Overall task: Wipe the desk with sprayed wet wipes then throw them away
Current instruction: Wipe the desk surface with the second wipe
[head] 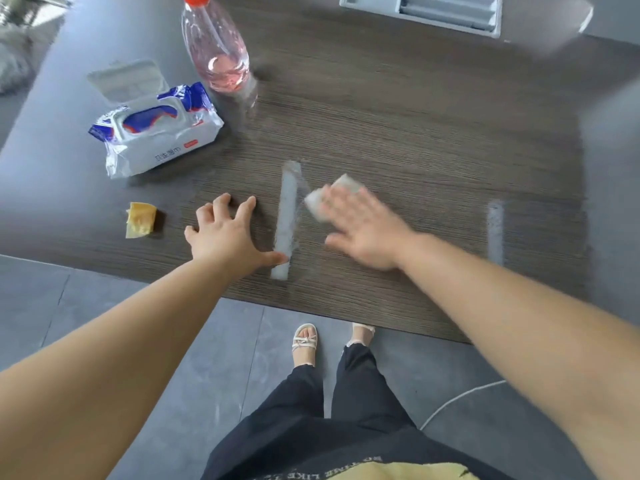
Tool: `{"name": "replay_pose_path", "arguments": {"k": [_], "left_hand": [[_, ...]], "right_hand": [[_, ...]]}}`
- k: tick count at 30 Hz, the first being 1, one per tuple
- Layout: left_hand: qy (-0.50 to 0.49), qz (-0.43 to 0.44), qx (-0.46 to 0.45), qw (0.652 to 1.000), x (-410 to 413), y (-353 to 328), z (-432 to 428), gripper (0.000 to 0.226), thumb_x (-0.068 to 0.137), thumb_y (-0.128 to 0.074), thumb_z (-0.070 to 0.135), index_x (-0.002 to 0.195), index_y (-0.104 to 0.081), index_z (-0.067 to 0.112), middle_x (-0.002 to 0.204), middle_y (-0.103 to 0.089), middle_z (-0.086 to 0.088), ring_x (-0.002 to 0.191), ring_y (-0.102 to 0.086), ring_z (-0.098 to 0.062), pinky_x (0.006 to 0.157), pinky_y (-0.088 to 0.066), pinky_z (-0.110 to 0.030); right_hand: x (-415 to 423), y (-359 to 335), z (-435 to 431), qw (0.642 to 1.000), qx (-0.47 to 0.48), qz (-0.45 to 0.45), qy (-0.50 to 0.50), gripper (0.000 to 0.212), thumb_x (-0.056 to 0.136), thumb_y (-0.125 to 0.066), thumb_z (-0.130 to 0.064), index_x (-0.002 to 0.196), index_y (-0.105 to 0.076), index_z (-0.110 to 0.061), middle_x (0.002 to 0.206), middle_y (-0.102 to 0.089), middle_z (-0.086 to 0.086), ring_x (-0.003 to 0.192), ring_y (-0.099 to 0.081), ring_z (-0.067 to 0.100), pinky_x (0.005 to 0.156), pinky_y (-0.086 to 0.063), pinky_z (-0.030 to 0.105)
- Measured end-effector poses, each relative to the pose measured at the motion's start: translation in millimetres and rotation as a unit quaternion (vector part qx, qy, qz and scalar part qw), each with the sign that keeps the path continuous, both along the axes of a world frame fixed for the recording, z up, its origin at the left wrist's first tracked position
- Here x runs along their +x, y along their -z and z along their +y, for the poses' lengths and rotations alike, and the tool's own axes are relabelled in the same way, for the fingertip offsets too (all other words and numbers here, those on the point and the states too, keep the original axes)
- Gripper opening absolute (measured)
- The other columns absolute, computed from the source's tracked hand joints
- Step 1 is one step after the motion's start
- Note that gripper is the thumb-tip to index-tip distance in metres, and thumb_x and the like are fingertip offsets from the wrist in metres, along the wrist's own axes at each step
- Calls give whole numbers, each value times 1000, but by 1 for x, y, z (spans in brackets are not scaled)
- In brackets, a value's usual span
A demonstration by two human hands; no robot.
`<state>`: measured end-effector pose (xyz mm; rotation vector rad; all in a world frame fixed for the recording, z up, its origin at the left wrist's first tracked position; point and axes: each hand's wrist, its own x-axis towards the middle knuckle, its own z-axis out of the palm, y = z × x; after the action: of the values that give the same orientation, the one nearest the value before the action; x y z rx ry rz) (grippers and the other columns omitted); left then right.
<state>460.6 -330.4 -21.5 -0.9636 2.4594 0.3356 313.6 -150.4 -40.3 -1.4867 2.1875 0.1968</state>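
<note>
The folded white wet wipe (317, 204) lies flat on the dark wood-grain desk (415, 133), near its front edge. The right hand (363, 230) presses on the wipe with straight fingers, blurred, gripping nothing. Just left of the wipe runs a pale wet streak (287, 220). Beyond that, the left hand (225, 233) rests splayed on the desk, fingers relaxed, its thumb touching the streak. Well to the right of the wipe is a second pale streak (496, 230). Far to the wipe's left sits a small crumpled yellow scrap (140, 220). Behind and left of the wipe lies a white-and-blue wet wipes pack (156, 133) with its lid flipped open. Beside it stands a clear plastic bottle of pink liquid with a red cap (218, 53). Far behind the wipe is a grey plastic tray (422, 12).
</note>
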Motion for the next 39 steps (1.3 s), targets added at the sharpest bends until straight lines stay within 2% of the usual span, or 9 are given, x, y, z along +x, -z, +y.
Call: {"name": "replay_pose_path", "arguments": {"k": [5, 12, 19, 22, 25, 27, 31, 33, 39], "left_hand": [[3, -6, 10, 1000, -5, -2, 1, 112, 54, -68, 75, 144, -15, 35, 151, -10, -4, 137, -12, -33, 107, -24, -58], [-4, -13, 16, 1000, -13, -5, 2, 108, 52, -74, 70, 138, -24, 29, 143, -19, -8, 131, -19, -35, 102, -31, -62], [-14, -9, 26, 1000, -14, -4, 1, 113, 48, -76, 70, 140, -23, 30, 143, -19, -7, 132, -18, -34, 102, -29, -62], [-19, -9, 26, 999, -15, -3, 1, 111, 48, -75, 70, 139, -24, 30, 143, -19, -6, 131, -18, -33, 103, -28, -62], [-15, -10, 24, 1000, -14, -4, 2, 109, 50, -74, 70, 138, -24, 30, 143, -18, -6, 132, -17, -33, 103, -27, -62], [-16, -7, 32, 999, -14, -4, 1, 111, 49, -75, 70, 139, -22, 31, 143, -17, -6, 132, -16, -33, 104, -25, -63], [-20, 1, 45, 999, -13, -5, 0, 113, 50, -76, 68, 141, -21, 30, 144, -16, -6, 134, -13, -34, 105, -21, -66], [-18, 0, 45, 999, -13, -6, 0, 114, 50, -76, 68, 142, -20, 30, 144, -15, -7, 134, -13, -34, 106, -20, -66], [-19, -6, 44, 999, -13, -5, 0, 115, 51, -75, 68, 143, -18, 30, 147, -12, -7, 135, -10, -35, 107, -18, -66]], "right_hand": [[-47, 8, -26, 947, 7, 47, 317, 68, 98, -13, -54, 151, 9, -17, 158, 19, 6, 145, 17, 21, 117, 10, 42], [26, 4, -49, 997, -42, -3, -57, 67, 98, -19, -53, 150, 10, -22, 157, 19, 0, 144, 19, 17, 116, 14, 37], [-72, 5, -67, 957, -10, 36, 287, 65, 99, -13, -51, 151, 5, -17, 158, 16, 6, 146, 14, 21, 118, 9, 42], [-18, 5, -80, 994, -26, 15, 102, 69, 98, -15, -54, 150, 10, -17, 157, 20, 7, 144, 20, 22, 116, 14, 42], [-7, -1, -72, 993, -25, -21, -116, 65, 98, -15, -53, 149, 12, -23, 156, 23, -2, 143, 22, 15, 115, 16, 36], [-42, -2, -74, 995, -12, -8, -94, 62, 99, -14, -51, 149, 11, -24, 156, 21, -3, 143, 20, 13, 115, 15, 33], [-95, 5, -94, 987, -12, 40, 154, 65, 99, -15, -51, 151, 7, -18, 159, 16, 3, 146, 14, 18, 118, 9, 39], [-77, 8, -110, 980, -19, 63, 189, 69, 98, -14, -54, 151, 8, -14, 158, 17, 8, 146, 15, 23, 118, 9, 43], [-36, 4, -118, 989, -46, 10, -143, 67, 98, -18, -54, 150, 9, -22, 157, 18, 1, 145, 16, 17, 115, 14, 36]]}}
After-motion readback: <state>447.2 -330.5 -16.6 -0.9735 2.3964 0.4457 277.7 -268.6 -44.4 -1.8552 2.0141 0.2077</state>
